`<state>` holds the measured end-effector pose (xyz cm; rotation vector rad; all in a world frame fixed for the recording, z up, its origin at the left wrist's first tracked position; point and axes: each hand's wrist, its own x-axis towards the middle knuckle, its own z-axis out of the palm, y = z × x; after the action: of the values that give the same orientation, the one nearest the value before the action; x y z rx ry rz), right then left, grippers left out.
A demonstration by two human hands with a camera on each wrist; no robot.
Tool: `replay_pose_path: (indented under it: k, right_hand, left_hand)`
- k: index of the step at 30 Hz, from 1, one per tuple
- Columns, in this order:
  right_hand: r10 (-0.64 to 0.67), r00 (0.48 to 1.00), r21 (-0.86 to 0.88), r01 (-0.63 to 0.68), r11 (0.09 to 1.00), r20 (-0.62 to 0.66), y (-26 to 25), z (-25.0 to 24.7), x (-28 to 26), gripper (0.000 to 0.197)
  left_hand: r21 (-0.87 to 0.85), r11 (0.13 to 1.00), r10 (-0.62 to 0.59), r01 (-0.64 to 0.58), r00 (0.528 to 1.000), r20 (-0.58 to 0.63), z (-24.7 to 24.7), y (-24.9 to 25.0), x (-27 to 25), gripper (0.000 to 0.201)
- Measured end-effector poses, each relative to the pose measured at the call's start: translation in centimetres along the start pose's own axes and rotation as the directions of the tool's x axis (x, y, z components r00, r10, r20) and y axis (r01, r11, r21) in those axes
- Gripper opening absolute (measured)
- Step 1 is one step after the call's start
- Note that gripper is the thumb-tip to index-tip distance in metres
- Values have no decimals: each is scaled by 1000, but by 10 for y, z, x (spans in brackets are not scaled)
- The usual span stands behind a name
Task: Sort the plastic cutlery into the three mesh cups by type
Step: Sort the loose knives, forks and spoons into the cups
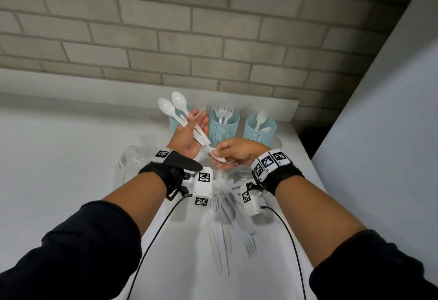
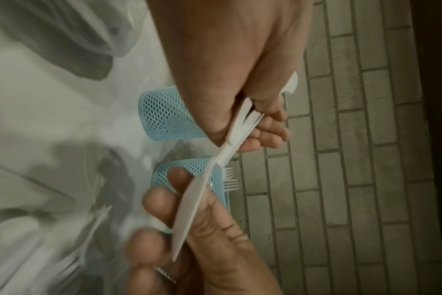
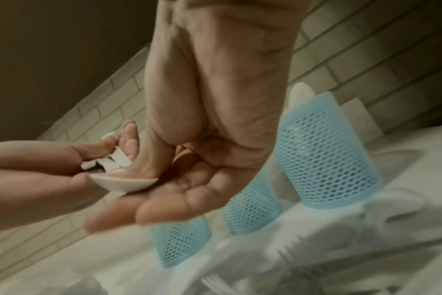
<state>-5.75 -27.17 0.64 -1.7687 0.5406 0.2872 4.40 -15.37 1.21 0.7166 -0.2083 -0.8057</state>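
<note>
My left hand [image 1: 192,129] is raised in front of the left mesh cup [image 1: 175,123] and grips a bundle of white spoons [image 1: 176,107], bowls pointing up. My right hand [image 1: 225,155] pinches the bowl of another spoon [image 1: 216,156] whose handle reaches up into the left palm. The left wrist view shows this spoon [image 2: 189,203] between the thumb and fingers of the right hand [image 2: 215,249]. The middle cup [image 1: 224,129] holds forks and the right cup [image 1: 260,131] holds spoons. The left cup's contents are hidden.
A pile of loose white forks and other cutlery [image 1: 232,207] lies on the white table [image 1: 59,157] under my wrists. A crumpled clear plastic bag [image 1: 132,164] sits to its left. A brick wall [image 1: 213,38] stands right behind the cups.
</note>
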Motion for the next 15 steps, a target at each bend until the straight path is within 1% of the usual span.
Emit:
replay_pose_path:
  k: [2,5,9,12,15]
  right_hand:
    - [-3,997,-49,-1,999,-72,5,-5,-7,8]
    - [16,986,-119,-36,992,-164,11,-14,-14,7]
    - [1,962,-176,-51,983,-273,19,-25,-19,10]
    - [-61,923,-139,8,990,-380,22,-28,-20,1]
    - [-123,883,-93,91,991,-452,17,-27,-19,3]
  left_hand:
    - [38,999,-5,5,1000,-9,1,-2,-3,23]
    - [115,993,-20,23,1000,-21,-1,-4,-5,25]
    - [288,956,-66,63,998,0,-9,-1,-6,24]
    - [477,871,-150,119,988,29,-15,-2,-8,29]
    - [613,778,-205,141,978,35,-21,-4,-11,35]
